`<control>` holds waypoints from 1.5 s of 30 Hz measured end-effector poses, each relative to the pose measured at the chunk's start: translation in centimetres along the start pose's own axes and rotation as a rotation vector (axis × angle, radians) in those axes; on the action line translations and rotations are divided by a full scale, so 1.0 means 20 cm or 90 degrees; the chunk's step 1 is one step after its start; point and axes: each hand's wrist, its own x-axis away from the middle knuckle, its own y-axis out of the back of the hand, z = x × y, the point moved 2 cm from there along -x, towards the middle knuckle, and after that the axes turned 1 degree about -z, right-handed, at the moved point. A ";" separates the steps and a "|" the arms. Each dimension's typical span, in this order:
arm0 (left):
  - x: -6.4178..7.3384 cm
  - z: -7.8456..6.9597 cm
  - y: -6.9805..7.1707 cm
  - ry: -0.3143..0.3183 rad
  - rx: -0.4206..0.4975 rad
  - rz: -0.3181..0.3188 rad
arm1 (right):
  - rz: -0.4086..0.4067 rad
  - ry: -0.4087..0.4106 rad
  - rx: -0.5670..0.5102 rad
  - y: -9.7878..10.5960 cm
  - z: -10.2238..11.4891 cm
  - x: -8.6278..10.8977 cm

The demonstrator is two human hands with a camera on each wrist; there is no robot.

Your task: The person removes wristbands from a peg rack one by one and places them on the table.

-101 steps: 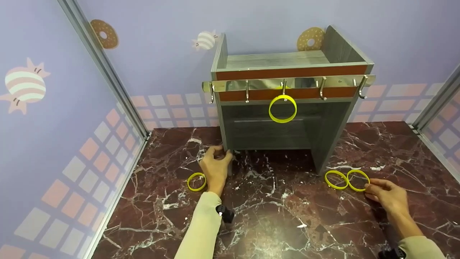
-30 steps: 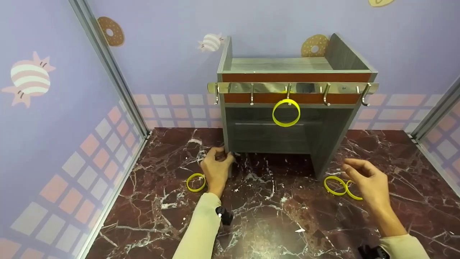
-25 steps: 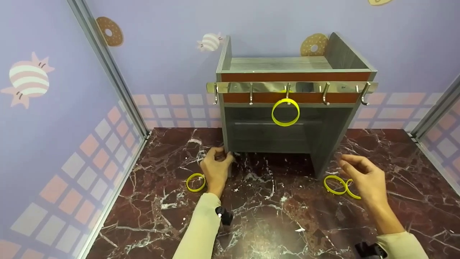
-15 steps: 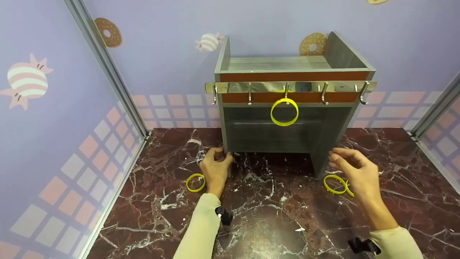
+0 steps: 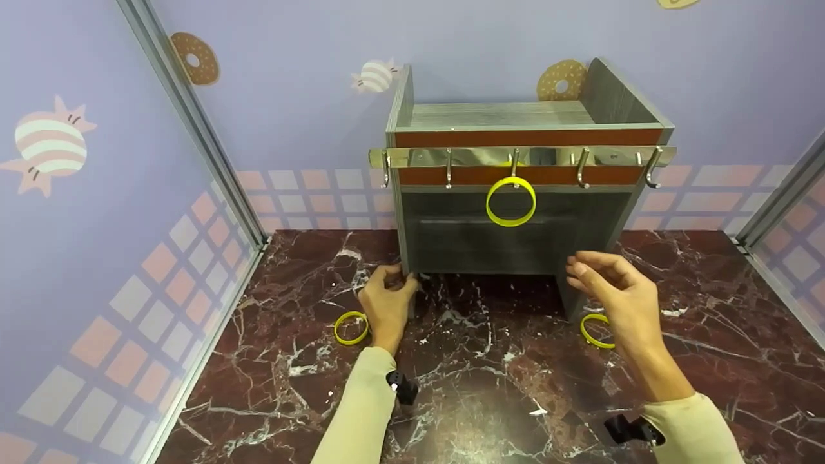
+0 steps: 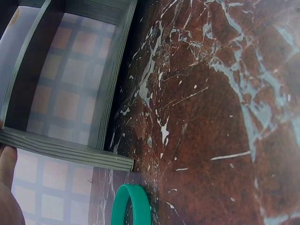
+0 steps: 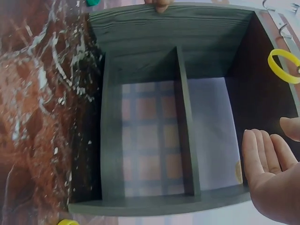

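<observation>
My left hand (image 5: 385,303) pinches the left side panel of a grey wooden shelf (image 5: 496,248) low down; in the left wrist view its fingers show at the panel's edge. My right hand (image 5: 615,293) is raised before the shelf's right side panel, holding nothing. Its fingers look straight and apart from the thumb in the right wrist view. From the middle hook of a metal hook rail (image 5: 464,156) hangs a yellow ring (image 5: 511,225). Another yellow ring (image 5: 336,330) lies beside my left wrist. Right of the shelf lies a yellow ring (image 5: 584,330), partly covered by my right hand.
The shelf stands on a dark red marbled tabletop (image 5: 477,393) near the back wall (image 5: 309,116). Patterned panels close in both sides. A metal frame post (image 5: 193,122) runs down the left corner. Several hooks stick out along the rail's front.
My right hand has left the two rings on the right and moved up and left to the shelf's right panel, now hiding one ring. My left hand keeps its grip.
</observation>
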 end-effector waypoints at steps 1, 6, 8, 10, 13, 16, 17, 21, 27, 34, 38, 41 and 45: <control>0.00 0.00 0.00 -0.001 0.001 0.000 | 0.001 0.002 -0.001 -0.01 0.00 0.00; 0.00 0.01 0.00 -0.004 0.001 -0.003 | 0.004 0.013 -0.019 -0.06 0.01 -0.02; 0.01 0.01 0.00 -0.005 0.002 -0.004 | 0.003 0.019 -0.030 -0.09 0.01 -0.03; 0.01 0.01 -0.01 -0.006 0.003 -0.004 | 0.002 0.021 -0.041 -0.10 0.01 -0.03; 0.00 0.02 -0.01 -0.009 0.007 -0.003 | 0.001 0.020 -0.052 -0.13 0.01 -0.04; 0.00 0.01 0.00 -0.011 0.005 -0.004 | 0.001 0.017 -0.060 -0.15 0.02 -0.05; 0.00 0.02 0.00 -0.012 0.003 -0.005 | 0.002 0.016 -0.065 -0.16 0.02 -0.05; 0.00 0.02 0.00 -0.013 -0.005 -0.005 | 0.006 0.022 -0.076 -0.19 0.03 -0.07; 0.00 0.02 0.00 0.007 -0.017 0.010 | 0.016 0.029 -0.086 -0.23 0.05 -0.10; 0.00 0.02 0.00 -0.006 -0.010 0.011 | 0.018 0.036 -0.092 -0.28 0.07 -0.12; 0.00 0.02 -0.01 -0.011 -0.008 0.006 | 0.020 0.038 -0.093 -0.31 0.08 -0.14; 0.00 0.03 -0.01 -0.008 -0.006 0.006 | 0.019 0.036 -0.099 -0.33 0.08 -0.15; 0.01 0.03 -0.01 -0.006 -0.003 0.003 | 0.016 0.034 -0.101 -0.37 0.08 -0.17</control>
